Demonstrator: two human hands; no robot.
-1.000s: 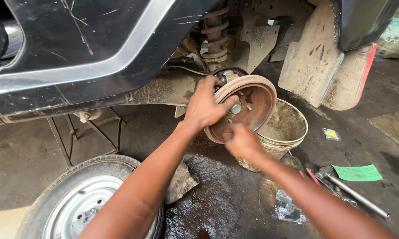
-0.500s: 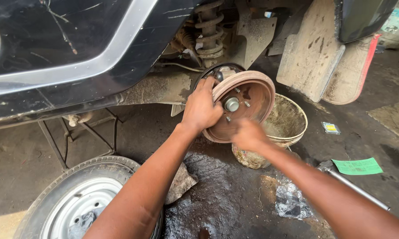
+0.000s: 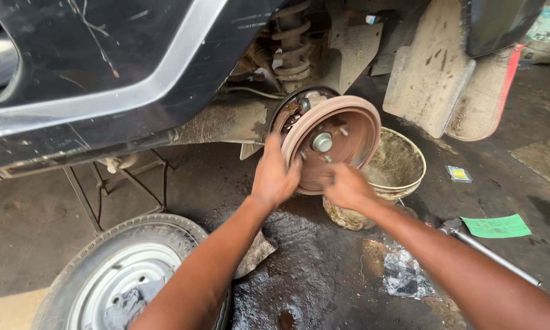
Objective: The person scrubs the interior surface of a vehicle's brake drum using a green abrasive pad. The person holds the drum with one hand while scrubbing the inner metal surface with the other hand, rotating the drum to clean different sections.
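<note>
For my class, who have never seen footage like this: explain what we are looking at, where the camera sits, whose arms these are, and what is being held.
The camera is worn on a person's head and looks down, so the two bare arms reaching forward belong to that person. Both hands grip a rusty round brake drum on a dark car with its wheel taken off. The left hand holds the drum's left edge; the right hand holds its lower edge. Above the drum a coil spring shows. Behind the drum a dirty bucket stands on the wet, oily concrete floor. The removed wheel lies flat at lower left. To the right lie a green paper slip and a long metal tool.
</note>
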